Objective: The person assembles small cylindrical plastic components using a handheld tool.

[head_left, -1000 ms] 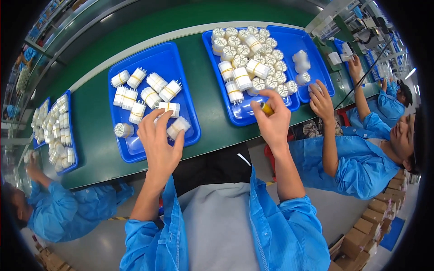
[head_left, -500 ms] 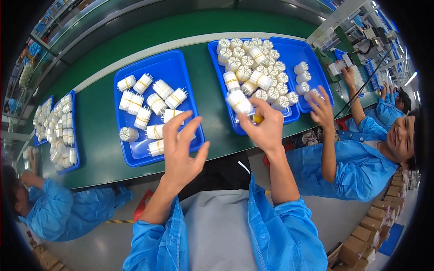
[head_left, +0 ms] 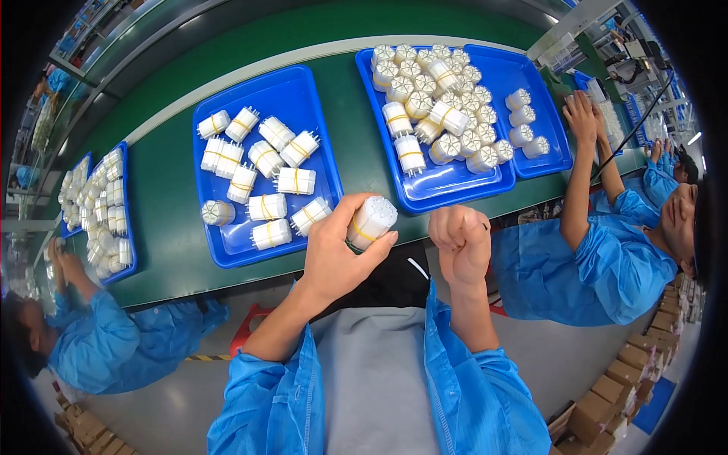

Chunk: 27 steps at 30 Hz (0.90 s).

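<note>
Head camera view is showing the person's left hand [head_left: 334,254] grasping a white yellow-banded plastic cylinder [head_left: 371,222] above the near edge of the green worktable [head_left: 353,159]. The fingers are curling around the back of the cylinder while the thumb is pressing along its near right side; its flat end is tilting up toward the camera. Beside it and apart from it, the right hand [head_left: 461,241] is clenching, its fingers folding in toward the palm. A small dark bit is showing next to its fingers; I cannot tell what it is, nor whether the fist is enclosing anything.

Just beyond the left hand, a blue plastic tray [head_left: 262,91] is holding scattered pronged cylinders [head_left: 265,159], most of them lying on their sides with yellow bands around their middles. Beyond the right hand, a second blue tray [head_left: 447,196] is holding a dense group of cylinders, many standing with segmented ends up and several lying on their sides. Next to that one, a third blue tray [head_left: 493,68] is carrying four short white cylinders [head_left: 522,115] in an uneven row. Farther left, a narrow-looking blue tray [head_left: 127,262] is brimming with similar white pieces.

On the right, a co-worker in a blue jacket [head_left: 610,254] is sitting with both hands raised at the table; on the left, another blue-sleeved co-worker [head_left: 114,341] is reaching toward the table. Cardboard boxes [head_left: 599,406] are standing along the floor at lower right.
</note>
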Motion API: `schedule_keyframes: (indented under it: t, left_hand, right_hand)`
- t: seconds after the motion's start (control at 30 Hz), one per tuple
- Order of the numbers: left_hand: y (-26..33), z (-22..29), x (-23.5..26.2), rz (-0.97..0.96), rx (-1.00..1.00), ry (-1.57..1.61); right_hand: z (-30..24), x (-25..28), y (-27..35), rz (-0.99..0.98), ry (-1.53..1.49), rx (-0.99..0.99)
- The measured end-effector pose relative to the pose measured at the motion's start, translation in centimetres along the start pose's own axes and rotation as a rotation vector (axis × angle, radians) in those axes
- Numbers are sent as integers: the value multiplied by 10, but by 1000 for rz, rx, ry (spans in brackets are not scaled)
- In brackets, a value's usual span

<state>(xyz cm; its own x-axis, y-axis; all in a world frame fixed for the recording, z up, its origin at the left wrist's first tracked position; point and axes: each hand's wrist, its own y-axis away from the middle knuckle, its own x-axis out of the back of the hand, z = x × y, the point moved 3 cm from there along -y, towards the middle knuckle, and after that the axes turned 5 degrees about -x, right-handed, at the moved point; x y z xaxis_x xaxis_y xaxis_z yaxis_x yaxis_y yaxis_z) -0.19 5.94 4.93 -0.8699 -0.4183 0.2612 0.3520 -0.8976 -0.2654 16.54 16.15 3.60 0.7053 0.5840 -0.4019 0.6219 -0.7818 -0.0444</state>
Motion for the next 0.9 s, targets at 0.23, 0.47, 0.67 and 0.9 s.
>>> schedule_keyframes:
  t: [0.23, 0.47, 0.67, 0.9]
  left_hand:
    - [4, -11, -15, -54, 163, 210]
    - [23, -28, 0, -70, 249, 419]
    - [27, -24, -3, -45, 296, 654]
    - [16, -22, -31, -157, 241, 1107]
  right_hand:
    - [-7, 3, 8, 9, -177, 78]
    - [11, -18, 5, 72, -262, 96]
    - [16, -21, 6, 99, -260, 38]
    - [-2, -3, 12, 59, -281, 157]
